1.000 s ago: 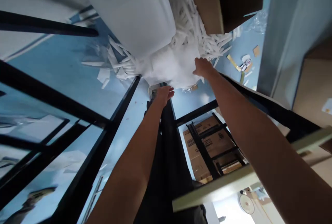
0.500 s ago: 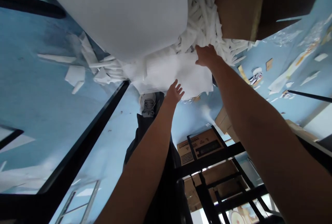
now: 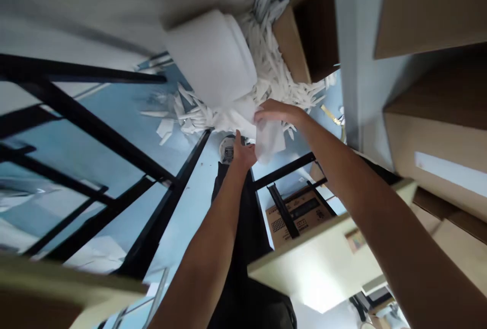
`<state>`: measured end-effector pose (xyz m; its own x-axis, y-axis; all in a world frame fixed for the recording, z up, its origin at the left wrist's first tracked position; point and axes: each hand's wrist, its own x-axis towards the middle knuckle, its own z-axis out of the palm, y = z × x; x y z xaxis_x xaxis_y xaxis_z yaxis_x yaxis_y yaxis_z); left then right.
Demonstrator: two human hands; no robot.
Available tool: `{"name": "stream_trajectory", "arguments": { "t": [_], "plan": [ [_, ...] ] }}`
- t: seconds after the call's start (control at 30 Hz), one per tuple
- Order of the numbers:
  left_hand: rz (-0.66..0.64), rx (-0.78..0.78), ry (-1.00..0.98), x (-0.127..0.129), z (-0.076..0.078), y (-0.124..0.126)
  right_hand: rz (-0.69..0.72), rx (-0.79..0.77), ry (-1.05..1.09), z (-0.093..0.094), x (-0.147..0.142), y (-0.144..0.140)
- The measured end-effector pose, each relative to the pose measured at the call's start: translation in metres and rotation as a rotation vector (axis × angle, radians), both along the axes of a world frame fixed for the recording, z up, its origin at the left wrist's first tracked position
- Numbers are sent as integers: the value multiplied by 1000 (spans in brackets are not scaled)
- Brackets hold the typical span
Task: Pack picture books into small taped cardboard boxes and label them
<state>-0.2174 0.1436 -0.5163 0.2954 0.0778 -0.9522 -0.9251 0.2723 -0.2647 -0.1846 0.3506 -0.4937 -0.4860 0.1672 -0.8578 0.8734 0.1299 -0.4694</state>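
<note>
Both hands reach down together onto a white foam sheet (image 3: 268,138). Right hand (image 3: 276,111) clamps the sheet's top edge, fingers curled over it; left hand (image 3: 243,154) closes on its lower left edge, thumb up. Sheet hangs crumpled between the two hands.

Beyond the hands: big foam roll (image 3: 213,57), touching a heap of foam strips (image 3: 281,85) on blue floor (image 3: 114,116). Open carton (image 3: 308,34) past the right hand, strips spilling beside it. Black frame (image 3: 99,131) left of the left arm. Printed box (image 3: 297,215) under the right forearm. Shoe (image 3: 227,150) just left of the left hand.
</note>
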Motion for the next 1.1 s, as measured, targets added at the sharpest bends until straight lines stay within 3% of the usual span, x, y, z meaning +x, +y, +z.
{"name": "stream_trajectory", "arguments": {
  "t": [0.1,0.23,0.37,0.47,0.57,0.67,0.77,0.93,1.03,1.1],
  "plan": [
    [-57,120,153,-25,78,6,-74,-115,16,95,-4,11],
    [-87,224,669,-60,172,9,-128,25,120,209,-3,27],
    [-106,297,1050,-97,252,8,-263,-48,277,300,-15,38],
    [-63,361,1255,-115,305,4,-311,-134,468,354,-34,42],
    [-24,437,1432,-123,348,-5,-247,-136,598,395,-56,39],
    [-11,568,1483,-128,378,-19,-153,-119,634,429,-73,28],
    [-44,640,1382,-132,398,-32,-154,-67,703,459,-78,12],
    [80,603,1056,-134,440,-39,-211,42,757,503,-63,-12],
    [26,703,857,-133,468,-41,-173,105,755,524,-48,-18],
    [-25,728,799,-131,478,-43,-155,147,740,537,-40,-18]
  ]
}}
